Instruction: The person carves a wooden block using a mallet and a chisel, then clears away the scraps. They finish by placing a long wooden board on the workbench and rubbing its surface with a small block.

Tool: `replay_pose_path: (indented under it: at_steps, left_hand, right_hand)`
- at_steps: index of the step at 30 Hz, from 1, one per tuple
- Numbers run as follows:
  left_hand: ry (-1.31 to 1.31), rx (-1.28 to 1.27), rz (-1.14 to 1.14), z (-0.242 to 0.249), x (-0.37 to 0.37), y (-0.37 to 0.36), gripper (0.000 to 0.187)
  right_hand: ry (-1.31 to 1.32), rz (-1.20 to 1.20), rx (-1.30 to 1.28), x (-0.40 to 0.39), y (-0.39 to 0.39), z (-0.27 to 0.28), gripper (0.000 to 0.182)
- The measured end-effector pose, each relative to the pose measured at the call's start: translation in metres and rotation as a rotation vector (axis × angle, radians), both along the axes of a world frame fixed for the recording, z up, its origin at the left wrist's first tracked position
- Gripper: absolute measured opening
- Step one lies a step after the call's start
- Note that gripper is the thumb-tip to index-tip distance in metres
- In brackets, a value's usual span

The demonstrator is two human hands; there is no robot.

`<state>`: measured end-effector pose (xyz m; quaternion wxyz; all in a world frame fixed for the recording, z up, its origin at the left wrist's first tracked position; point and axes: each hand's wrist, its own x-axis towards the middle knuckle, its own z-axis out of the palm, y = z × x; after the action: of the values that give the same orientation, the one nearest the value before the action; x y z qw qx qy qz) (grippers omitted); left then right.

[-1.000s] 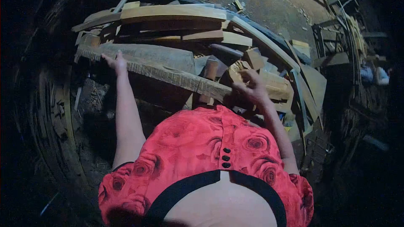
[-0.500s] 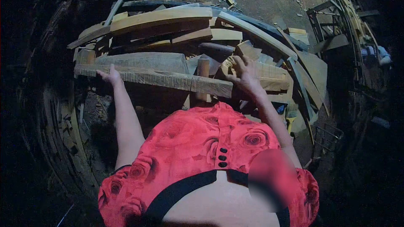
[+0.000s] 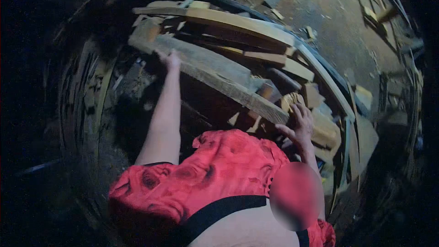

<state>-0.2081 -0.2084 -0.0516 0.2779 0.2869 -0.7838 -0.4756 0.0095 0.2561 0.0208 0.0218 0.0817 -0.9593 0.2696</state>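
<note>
A long, rough wooden beam (image 3: pixel 228 89) slants from upper left to lower right in front of me. My left hand (image 3: pixel 172 61) is closed on its near edge toward the far left end, thumb up on the wood and the other fingers partly hidden. My right hand (image 3: pixel 301 123) is at the beam's right end with thumb and fingers spread, the fingertips close to the pale cut end of a short wood block (image 3: pixel 291 102). Behind the beam lies a wide grey board (image 3: pixel 203 57).
Curved planks (image 3: pixel 240 22) and several offcuts are piled beyond the beam. A long pale strip (image 3: pixel 327 80) runs down the right side of the pile. Wood scraps (image 3: pixel 310 32) litter the dirt floor (image 3: pixel 338 18) at the back. Both sides are dark.
The view has turned, so the beam and pile now tilt down to the right. Both hands remain near the same parts of the beam, the right one with its fingers spread.
</note>
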Motion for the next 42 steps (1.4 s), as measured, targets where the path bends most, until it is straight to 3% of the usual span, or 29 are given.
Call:
replay_pose_path:
  at_steps: [1,2,3,4,6,7,8,9,11,14,18,20,22,23,25,27,29,30,32,33,35,37,39,42]
  left_hand:
    - [0.048,0.008,0.012,-0.031,-0.010,-0.019,0.087]
    - [-0.103,-0.028,0.044,0.022,0.006,0.013,0.088]
    - [-0.070,0.117,0.036,0.019,0.004,0.011,0.088]
    - [0.062,0.101,0.002,0.001,-0.001,0.002,0.088]
    - [-0.069,-0.193,0.026,-0.015,-0.005,-0.013,0.088]
    - [0.092,0.080,-0.028,-0.013,-0.006,-0.007,0.087]
    - [0.000,-0.023,0.033,-0.002,-0.003,0.000,0.087]
    - [-0.032,0.095,0.048,0.022,0.005,0.014,0.087]
    - [0.121,0.165,-0.011,-0.008,-0.004,-0.001,0.088]
    - [0.131,0.021,0.054,-0.021,-0.011,-0.004,0.092]
    - [0.202,0.136,0.003,-0.027,-0.013,-0.008,0.086]
    - [0.159,0.029,0.047,-0.047,-0.021,-0.018,0.090]
    - [0.145,0.051,0.057,-0.035,-0.017,-0.010,0.089]
    - [0.127,0.068,0.065,-0.029,-0.014,-0.004,0.089]
    - [0.124,0.064,0.064,-0.019,-0.010,0.000,0.089]
    - [0.119,0.060,0.057,-0.012,-0.006,0.002,0.089]
    - [0.029,0.128,0.056,-0.010,-0.006,0.002,0.090]
    - [0.035,0.125,0.054,-0.011,-0.008,0.002,0.090]
    - [0.112,0.041,0.058,-0.027,-0.013,-0.004,0.091]
    - [0.117,0.035,0.060,-0.029,-0.014,-0.006,0.091]
    - [0.176,0.078,0.054,-0.034,-0.014,-0.005,0.090]
    - [0.202,0.111,0.046,-0.040,-0.017,-0.008,0.089]
    - [0.232,0.146,0.038,-0.047,-0.021,-0.013,0.089]
    - [0.211,0.161,0.032,-0.035,-0.016,-0.006,0.089]
  right_hand:
    - [-0.028,0.021,0.019,-0.001,0.000,0.003,0.078]
    - [-0.018,0.057,0.008,-0.001,0.000,0.001,0.078]
    - [-0.030,0.047,0.020,-0.001,0.000,-0.001,0.077]
    - [-0.043,0.035,0.033,0.001,0.001,-0.001,0.076]
    - [-0.047,0.037,0.023,0.001,-0.001,-0.002,0.075]
    - [-0.060,0.011,0.017,0.000,-0.001,-0.002,0.073]
    - [-0.034,0.003,0.055,0.001,-0.002,-0.003,0.069]
    - [-0.023,0.031,0.048,0.002,-0.002,-0.005,0.069]
    - [-0.017,0.013,0.019,0.002,-0.001,-0.008,0.069]
    - [-0.081,0.011,0.018,0.001,-0.005,0.004,0.070]
    - [-0.128,0.000,0.009,0.003,-0.003,0.000,0.071]
    - [-0.142,0.001,0.020,0.003,-0.005,0.006,0.070]
    - [0.106,0.002,0.096,0.004,-0.018,0.021,0.063]
    - [0.110,0.006,0.095,0.005,-0.023,0.023,0.063]
    - [0.227,0.080,-0.049,0.012,-0.035,0.027,0.057]
    - [0.186,0.197,-0.147,0.014,-0.045,0.028,0.056]
    - [-0.573,0.432,-0.582,0.011,-0.057,0.016,0.051]
    - [-0.565,0.433,-0.584,0.011,-0.062,0.006,0.051]
    - [-0.595,0.449,-0.303,0.013,-0.073,-0.021,0.052]
    - [-0.589,0.454,-0.308,0.015,-0.075,-0.032,0.052]
    - [-0.541,0.426,0.020,0.017,-0.078,-0.037,0.058]
    - [-0.521,0.468,0.089,0.016,-0.080,-0.032,0.062]
    - [-0.481,0.416,0.310,0.015,-0.090,-0.023,0.054]
    - [-0.509,0.484,0.414,0.014,-0.089,-0.047,0.042]
